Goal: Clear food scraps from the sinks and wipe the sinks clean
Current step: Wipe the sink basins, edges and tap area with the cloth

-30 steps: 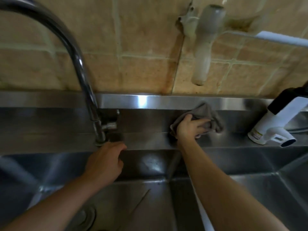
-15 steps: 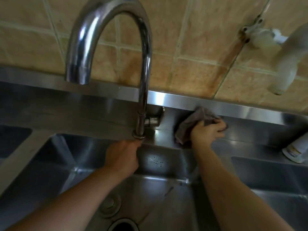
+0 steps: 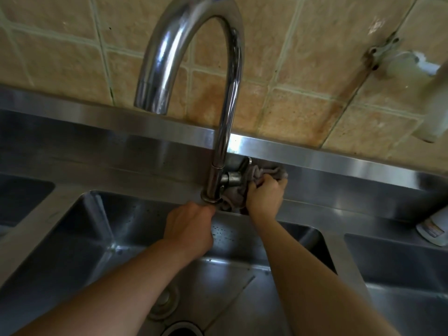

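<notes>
- Three steel basins are seen side by side in one stainless unit: the middle sink (image 3: pixel 116 238) lies under both arms, a second basin (image 3: pixel 400 267) is set to its right, and a corner of a third (image 3: pixel 21 197) shows at the left edge.
- A dull grey metal surface is shown on the middle sink, with streaks and small dark specks scattered on its back wall just below the faucet base.
- A round drain fitting (image 3: pixel 164 301) is seen on the sink floor, and the rim of a dark opening is cut off by the bottom edge.
- A crumpled grey cloth (image 3: pixel 244 187) is pressed on the back ledge, touching the right side of the faucet base and the short valve handle (image 3: pixel 234 178).
- The cloth is clamped in the right hand (image 3: pixel 265 196), whose fingers are curled tightly round the bunched fabric.
- The left hand (image 3: pixel 190 229) is laid over the sink's back rim just below the faucet base; its fingertips are hidden, so whether anything is gripped cannot be told.
- A chrome gooseneck faucet (image 3: pixel 225 112) is arched up and to the left, its spout hanging over the middle sink.
- A tan tiled wall (image 3: pixel 303 76) with rust-coloured stains is seen behind the ledge.
- A white pipe (image 3: pixel 434 112) is fixed to the wall at upper right, and part of a white bottle (image 3: pixel 434 229) is visible at the right edge.
</notes>
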### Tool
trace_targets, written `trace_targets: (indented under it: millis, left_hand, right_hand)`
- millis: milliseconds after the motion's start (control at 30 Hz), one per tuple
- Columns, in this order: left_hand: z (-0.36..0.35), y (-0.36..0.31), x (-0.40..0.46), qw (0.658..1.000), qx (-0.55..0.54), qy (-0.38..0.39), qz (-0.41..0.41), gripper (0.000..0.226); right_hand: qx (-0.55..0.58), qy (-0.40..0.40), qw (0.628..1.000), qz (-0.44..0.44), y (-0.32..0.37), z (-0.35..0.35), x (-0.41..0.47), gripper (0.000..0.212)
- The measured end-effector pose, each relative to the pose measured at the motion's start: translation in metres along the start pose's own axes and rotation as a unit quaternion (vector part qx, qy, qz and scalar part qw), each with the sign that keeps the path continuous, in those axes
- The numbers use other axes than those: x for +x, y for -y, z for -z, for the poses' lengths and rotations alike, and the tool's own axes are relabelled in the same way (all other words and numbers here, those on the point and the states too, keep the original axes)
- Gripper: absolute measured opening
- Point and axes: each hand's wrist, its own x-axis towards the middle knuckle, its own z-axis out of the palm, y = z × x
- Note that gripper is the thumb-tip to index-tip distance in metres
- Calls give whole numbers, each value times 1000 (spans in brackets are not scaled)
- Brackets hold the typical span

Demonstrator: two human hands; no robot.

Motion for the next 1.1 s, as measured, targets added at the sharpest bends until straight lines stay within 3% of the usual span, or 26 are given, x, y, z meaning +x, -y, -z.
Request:
trace_targets:
  millis: [133,233,333,433,533,633,767,867,1000,1100]
  left_hand:
    - [-1,-1,-2,1000,2,4,-1,33]
    - [1,0,-2,1000,-5,11,2,34]
    - [1,2,-1,1000,-11,15,0,36]
    - [4,5,0,999,-34,28,-3,39]
    - [9,13,0,998,-62,27,-5,43]
    - [11,21,-2,999,-45,12,2,40]
    - [10,17,1,999,-30,3,13,39]
    - [7,7,1,1000,-10,-3,29,36]
    - [6,2,4,1000,-4,8,27,32]
    - [6,-1,6,1000,9,-7,15,33]
  right_hand:
    - [-38,34,998,-38,-2,7,0,25]
    - [-89,40,995,-24,-7,32,2,18]
    - [-36,24,999,-13,-14,62,-3,13]
    - [-2,91,994,61,-13,64,-18,13]
    - [-132,212,947,200,-15,32,-37,30]
    - [-204,226,908,289,-20,8,-45,44]
    - [-258,209,877,347,-27,4,-33,44]
    - [-265,214,889,306,-46,20,-26,42]
    - [-324,174,919,144,-102,80,6,47]
    - [-316,151,936,34,-102,96,16,48]
